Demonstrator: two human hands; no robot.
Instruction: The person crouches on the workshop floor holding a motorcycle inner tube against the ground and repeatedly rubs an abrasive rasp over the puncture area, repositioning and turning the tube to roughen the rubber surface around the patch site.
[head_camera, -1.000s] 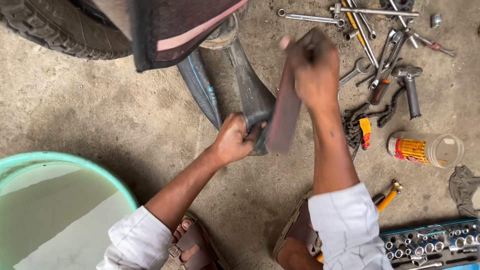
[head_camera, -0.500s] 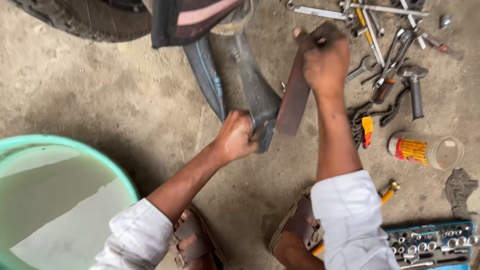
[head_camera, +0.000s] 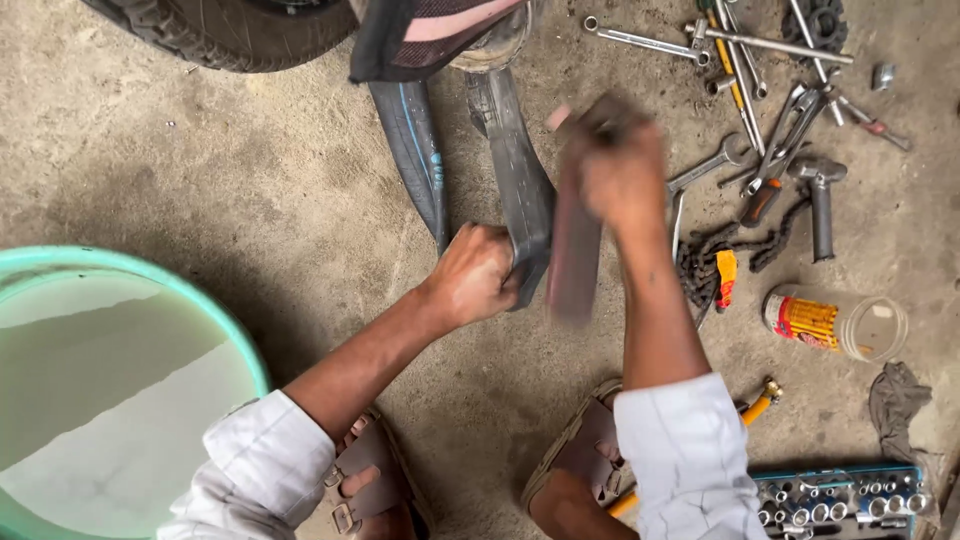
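Note:
My left hand (head_camera: 478, 275) is clenched around a fold of a black rubber inner tube (head_camera: 512, 165) that runs up toward a tyre (head_camera: 235, 30) at the top. My right hand (head_camera: 612, 165) grips one end of a flat dark strip, perhaps a file or rasp (head_camera: 572, 255), which hangs down beside the tube's fold and looks blurred by motion. A second length of the tube (head_camera: 412, 150) lies to the left on the concrete floor.
A green tub of water (head_camera: 110, 390) sits at the lower left. Spanners (head_camera: 640, 40), pliers (head_camera: 770, 185), a hammer (head_camera: 820, 200), a chain (head_camera: 695, 265) and a clear jar with a yellow label (head_camera: 835, 320) lie to the right. A socket set tray (head_camera: 840, 495) is at the bottom right.
My right hand has moved the dark strip along the tube's fold, now blurred. My left hand keeps its hold on the tube. The view has shifted slightly.

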